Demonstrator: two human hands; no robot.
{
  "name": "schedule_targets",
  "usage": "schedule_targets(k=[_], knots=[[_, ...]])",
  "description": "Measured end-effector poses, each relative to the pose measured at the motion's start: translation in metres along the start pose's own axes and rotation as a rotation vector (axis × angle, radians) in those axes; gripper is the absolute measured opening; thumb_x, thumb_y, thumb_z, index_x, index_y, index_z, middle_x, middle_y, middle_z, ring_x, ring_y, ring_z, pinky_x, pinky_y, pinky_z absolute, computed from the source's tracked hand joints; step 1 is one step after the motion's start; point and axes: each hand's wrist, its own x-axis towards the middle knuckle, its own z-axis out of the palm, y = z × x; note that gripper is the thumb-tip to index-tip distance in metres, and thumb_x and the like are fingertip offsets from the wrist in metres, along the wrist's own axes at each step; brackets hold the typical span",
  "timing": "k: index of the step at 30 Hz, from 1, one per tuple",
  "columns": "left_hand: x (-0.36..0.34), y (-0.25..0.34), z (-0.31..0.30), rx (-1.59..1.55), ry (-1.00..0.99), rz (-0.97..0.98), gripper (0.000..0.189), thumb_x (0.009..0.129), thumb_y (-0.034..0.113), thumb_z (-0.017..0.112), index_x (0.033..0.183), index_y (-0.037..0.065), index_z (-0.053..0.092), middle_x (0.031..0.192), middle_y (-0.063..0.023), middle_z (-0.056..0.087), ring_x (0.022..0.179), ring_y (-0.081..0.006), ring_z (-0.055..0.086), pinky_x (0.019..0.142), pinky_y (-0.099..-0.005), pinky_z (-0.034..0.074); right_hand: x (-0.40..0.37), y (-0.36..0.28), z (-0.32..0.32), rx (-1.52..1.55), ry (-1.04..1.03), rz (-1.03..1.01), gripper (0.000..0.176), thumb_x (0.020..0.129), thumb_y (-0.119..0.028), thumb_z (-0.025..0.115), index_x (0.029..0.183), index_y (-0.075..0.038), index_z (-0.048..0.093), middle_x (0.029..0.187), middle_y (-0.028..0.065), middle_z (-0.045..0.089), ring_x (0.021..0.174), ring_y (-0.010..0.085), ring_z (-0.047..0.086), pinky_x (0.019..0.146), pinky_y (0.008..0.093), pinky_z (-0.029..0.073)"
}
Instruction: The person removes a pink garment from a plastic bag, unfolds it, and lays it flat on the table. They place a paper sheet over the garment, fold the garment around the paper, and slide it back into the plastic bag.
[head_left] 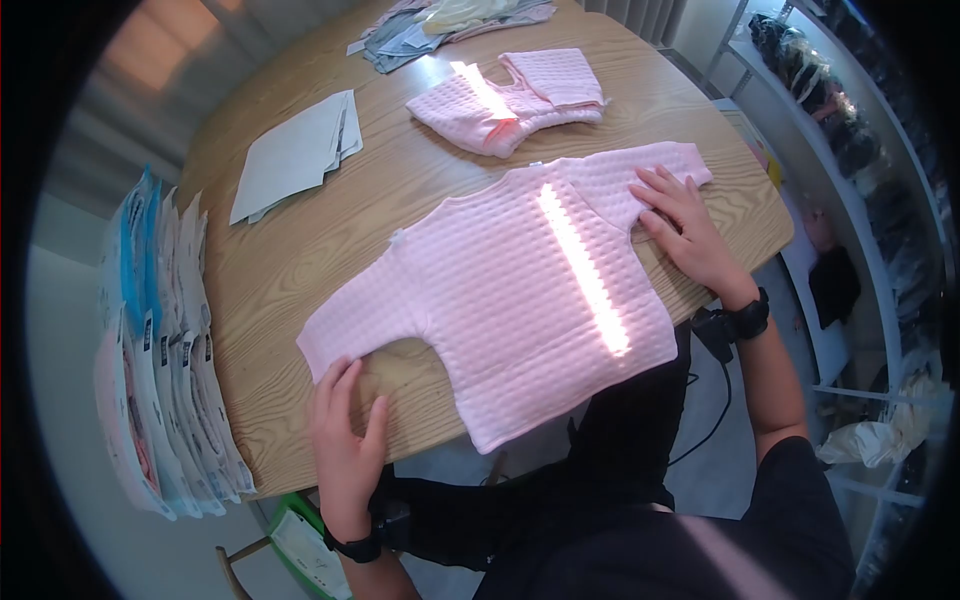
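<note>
Touching pink sleeves point(360, 300) point(605, 180) — hands point(348, 445) point(695, 235) apart, palms down

- Hidden from me: 2 palms, of my left hand point(347, 432) and right hand point(688, 225).
- The top edge cuts off the clothes pile point(440, 25).
- I can't read the packets' point(165, 350) tiny print.
- Shelf goods point(835, 115): too blurred for me.

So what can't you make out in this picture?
All in the head view:
Palms of the left hand and right hand: turned down.
Underside of the pink top: hidden by its upper side.
Far clothes pile: cut off by the top edge.
Print on the packets: too small.
Shelf contents: blurred.
</note>
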Motion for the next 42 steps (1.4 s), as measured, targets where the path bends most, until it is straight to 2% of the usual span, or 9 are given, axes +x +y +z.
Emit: schedule_targets(k=[5,7,16,18,27,33,35,39,42], knots=[[0.018,0.017,0.011,-0.06,-0.11,0.131,0.046,0.089,0.013,0.068,0.133,0.002,0.058,0.149,-0.0196,0.047,0.139,-0.0356,0.045,0.114,-0.0419,0.036,-0.009,0.017,-0.01,-0.117,0.058,-0.014,0.039,0.1,-0.025,0.056,0.137,-0.012,0.059,0.153,0.0101,0.047,0.149,0.0304,0.032,0.121,0.0565,0.013],[0.026,0.014,0.019,0.211,-0.086,0.222,0.05,0.089,0.014,0.068,0.136,0.003,0.055,0.151,-0.0196,0.045,0.142,-0.0368,0.04,0.117,-0.0437,0.03,-0.011,0.024,-0.014,-0.151,0.076,-0.012,0.039,0.1,-0.024,0.056,0.137,-0.011,0.059,0.152,0.0099,0.048,0.148,0.0302,0.033,0.121,0.0567,0.014],[0.132,-0.041,0.017,-0.02,-0.108,0.113,0.054,0.09,0.017,0.068,0.138,0.001,0.05,0.143,-0.02,0.05,0.137,-0.0334,0.045,0.115,-0.0404,0.034,-0.019,0.045,-0.03,-0.088,0.174,-0.001,0.047,0.096,-0.024,0.061,0.14,-0.01,0.055,0.151,0.0134,0.048,0.147,0.0325,0.034,0.121,0.0561,0.013],[0.18,-0.058,0.008,0.165,0.133,0.307,0.055,0.089,0.016,0.067,0.138,-0.001,0.048,0.141,-0.0205,0.051,0.135,-0.0346,0.047,0.114,-0.0397,0.036,-0.017,0.045,-0.03,-0.164,0.276,-0.043,0.055,0.094,-0.025,0.062,0.144,-0.008,0.049,0.153,0.015,0.045,0.148,0.0341,0.031,0.121,0.0561,0.012],[0.301,-0.11,0.02,0.389,0.149,0.17,0.051,0.091,0.013,0.057,0.14,0.006,0.048,0.137,-0.0232,0.055,0.128,-0.0371,0.052,0.113,-0.0502,0.036,-0.014,0.04,-0.024,-0.226,0.449,0.089,0.056,0.091,-0.025,0.065,0.14,-0.004,0.049,0.142,0.0229,0.045,0.13,0.0416,0.043,0.112,0.0493,0.029],[0.306,-0.088,0.003,0.7,0.078,0.044,0.025,0.097,0.014,0.055,0.119,0.009,0.066,0.118,-0.0137,0.067,0.115,-0.0344,0.059,0.102,-0.0508,0.044,-0.014,0.04,-0.025,-0.248,0.446,0.098,0.052,0.092,-0.025,0.064,0.138,-0.004,0.05,0.141,0.0205,0.047,0.132,0.039,0.042,0.112,0.0483,0.029],[0.305,-0.094,-0.015,0.502,0.68,0.424,0.017,0.096,0.015,0.058,0.104,0.008,0.072,0.11,-0.0128,0.066,0.105,-0.0338,0.062,0.093,-0.0469,0.048,-0.014,0.042,-0.024,-0.247,0.448,0.089,0.052,0.092,-0.023,0.063,0.138,-0.003,0.049,0.141,0.0198,0.047,0.132,0.0385,0.042,0.112,0.0475,0.029],[0.274,-0.04,-0.071,0.337,1.111,0.556,0.025,0.1,0.026,0.061,0.104,0.003,0.069,0.095,-0.0084,0.067,0.092,-0.0236,0.062,0.083,-0.0354,0.049,-0.015,0.041,-0.024,-0.212,0.468,0.095,0.053,0.093,-0.02,0.063,0.14,-0.001,0.046,0.14,0.0209,0.047,0.132,0.0387,0.042,0.113,0.0473,0.028],[0.214,0.016,-0.098,-0.251,1.107,0.117,0.023,0.1,0.024,0.064,0.096,0.002,0.066,0.09,-0.0032,0.063,0.082,-0.0143,0.058,0.077,-0.0305,0.048,-0.013,0.041,-0.022,-0.161,0.58,0.122,0.054,0.093,-0.016,0.062,0.141,-0.001,0.042,0.138,0.0221,0.047,0.132,0.0385,0.042,0.113,0.0464,0.03]])
